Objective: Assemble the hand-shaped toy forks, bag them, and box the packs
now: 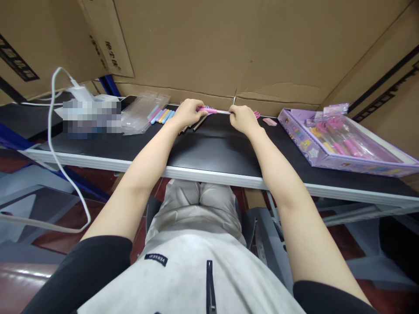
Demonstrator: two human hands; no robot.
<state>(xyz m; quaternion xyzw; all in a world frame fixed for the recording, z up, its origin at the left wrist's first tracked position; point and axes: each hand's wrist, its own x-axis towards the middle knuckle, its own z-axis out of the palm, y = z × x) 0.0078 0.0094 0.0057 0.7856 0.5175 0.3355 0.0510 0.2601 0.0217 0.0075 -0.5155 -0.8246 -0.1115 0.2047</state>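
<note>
Between my two hands, a slim pen-like piece is held level above the black table; its pink barrel [211, 110] leads into a silvery shaft [223, 112]. My left hand [189, 113] is closed on the pink end. Pinched at the silvery end, my right hand [244, 118] partly hides a pink finger-shaped piece [256, 114] just beyond it. Thin dark metal tubes [199, 124] lie under and beside my left hand, near some small blue pieces that it partly covers. To its left is a row of several pastel barrels [162, 115].
Clear plastic bags [139, 114] lie at the left, beside a blurred-out patch and a white charger with a cable [52, 131] hanging over the edge. A purple display box [314, 152] with packaged pens stands right. A small pink card [270, 122] lies before the cardboard wall [209, 48].
</note>
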